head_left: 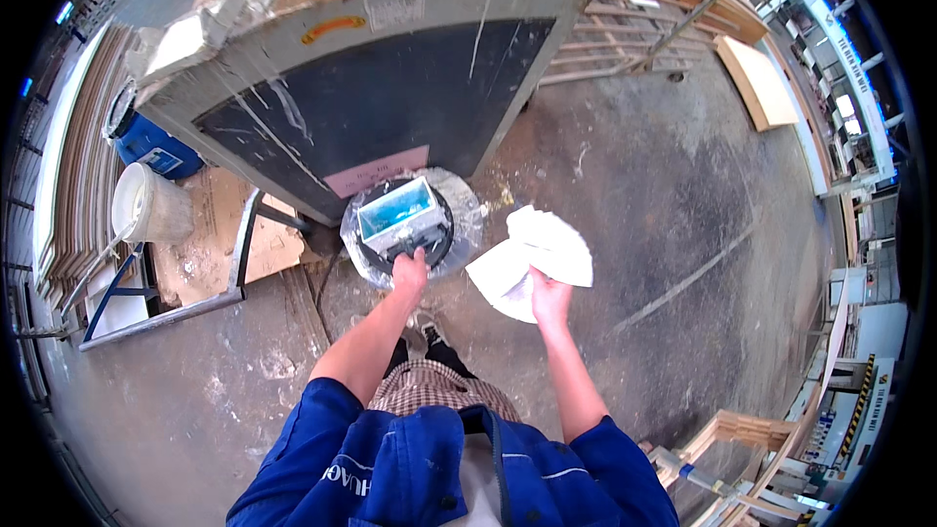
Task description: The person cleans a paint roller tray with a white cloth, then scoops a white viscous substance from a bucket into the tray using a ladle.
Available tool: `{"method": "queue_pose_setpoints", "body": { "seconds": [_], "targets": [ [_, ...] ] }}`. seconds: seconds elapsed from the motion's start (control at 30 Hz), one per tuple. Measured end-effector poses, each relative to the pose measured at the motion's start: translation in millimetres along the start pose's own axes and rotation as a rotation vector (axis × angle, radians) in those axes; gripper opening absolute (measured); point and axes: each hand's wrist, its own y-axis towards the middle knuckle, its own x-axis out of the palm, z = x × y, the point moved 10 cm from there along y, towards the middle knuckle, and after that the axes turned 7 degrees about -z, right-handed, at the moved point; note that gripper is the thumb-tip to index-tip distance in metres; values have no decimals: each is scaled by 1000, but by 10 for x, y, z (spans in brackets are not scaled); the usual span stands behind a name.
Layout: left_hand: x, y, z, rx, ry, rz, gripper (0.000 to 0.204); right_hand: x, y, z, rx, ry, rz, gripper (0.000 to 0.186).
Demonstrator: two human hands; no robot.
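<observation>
My left hand (pixel 410 268) rests on the near edge of a small box-shaped device with a bluish glass top (pixel 397 211), which sits on a round black base wrapped in clear plastic (pixel 461 197). Whether the fingers grip the device or only press on it is not visible. My right hand (pixel 549 295) holds a bunch of white paper sheets (pixel 537 252) fanned out, to the right of the device and apart from it. Both forearms come in from the lower edge, in blue sleeves.
A large grey machine housing with a dark panel (pixel 390 88) stands right behind the device. At left are a white bucket (pixel 146 203), a blue drum (pixel 151 141), cardboard (pixel 210 234) and a metal frame (pixel 161 312). Wooden frames (pixel 634 29) and a board (pixel 756 83) lie at the upper right on the concrete floor.
</observation>
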Motion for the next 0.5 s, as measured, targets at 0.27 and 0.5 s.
{"method": "queue_pose_setpoints", "body": {
  "seconds": [0.27, 0.5],
  "targets": [
    [-585, -670, 424, 286, 245, 10, 47, -460, 996, -2671, -678, 20, -7, 30],
    [-1178, -1538, 973, 453, 300, 74, 41, 64, 1977, -4333, -968, 20, -226, 26]
  ]
}}
